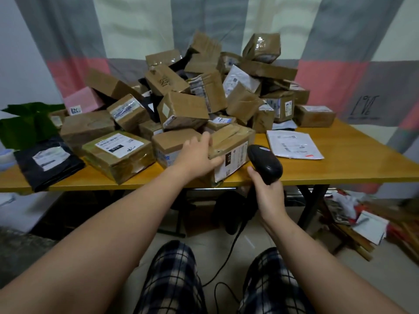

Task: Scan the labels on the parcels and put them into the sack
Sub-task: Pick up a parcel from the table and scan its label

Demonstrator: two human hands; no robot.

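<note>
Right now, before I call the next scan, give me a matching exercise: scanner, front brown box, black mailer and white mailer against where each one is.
Things:
1. scanner
2. front brown box
3. black mailer
4. white mailer

Places:
A. flat on the table, right of the pile
B. gripped by the left hand
C. held in the right hand
D. at the table's left front edge

Pairs: 1-C, 2-B, 3-D, 4-A.
</note>
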